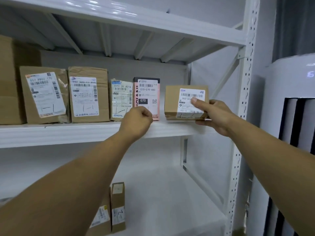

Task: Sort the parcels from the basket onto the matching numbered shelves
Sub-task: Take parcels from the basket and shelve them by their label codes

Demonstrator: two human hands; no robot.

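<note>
My right grip (213, 114) holds the small brown cardboard parcel (172, 101) near the white shelf (68, 133) front; released early, it could tip off. Left grip (136, 121) curls empty.

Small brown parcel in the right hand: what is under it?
The white shelf board lies under the small brown parcel. The right hand has fingers beneath its right corner, thumb on the label. Whether it rests on the board is hidden.

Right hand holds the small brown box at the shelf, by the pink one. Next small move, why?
Probably release the right hand and withdraw it: the small brown box appears to rest on the shelf, label outward, at the row's end beside the pink box.
</note>
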